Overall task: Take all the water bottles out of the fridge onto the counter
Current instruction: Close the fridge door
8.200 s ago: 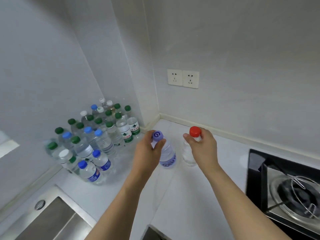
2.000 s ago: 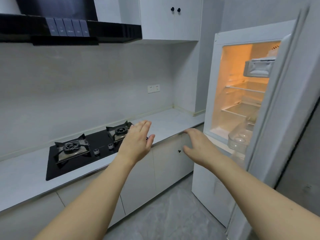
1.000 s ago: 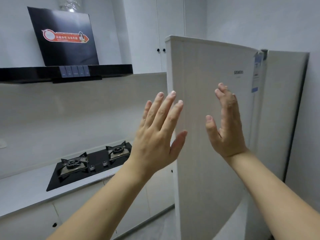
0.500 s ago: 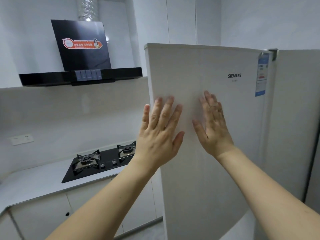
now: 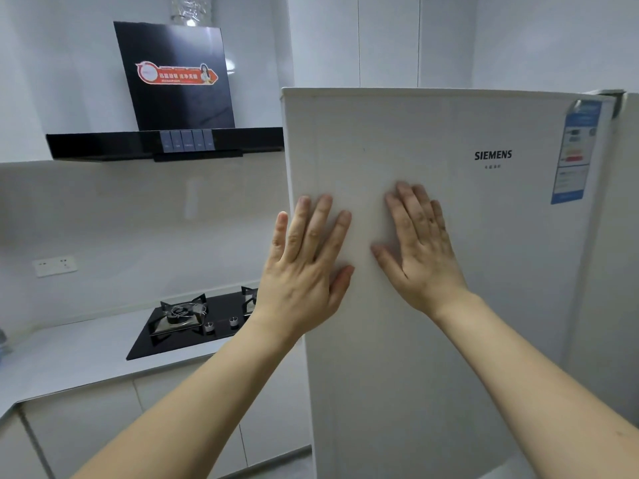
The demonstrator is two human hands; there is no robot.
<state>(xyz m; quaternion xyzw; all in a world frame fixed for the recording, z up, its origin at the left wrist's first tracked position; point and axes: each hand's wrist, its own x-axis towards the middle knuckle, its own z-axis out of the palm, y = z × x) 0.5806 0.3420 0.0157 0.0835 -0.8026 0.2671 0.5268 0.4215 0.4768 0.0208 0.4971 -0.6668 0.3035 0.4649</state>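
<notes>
Kitchen | left hand (image 5: 304,271), right hand (image 5: 420,252): fingers straight, flat on fridge door (image 5: 449,305)

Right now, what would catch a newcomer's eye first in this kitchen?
Two bare hands, the left hand and right hand, lie flat side by side on the white fridge door in the middle. To the left, a black range hood hangs above a black gas hob on the counter.
</notes>
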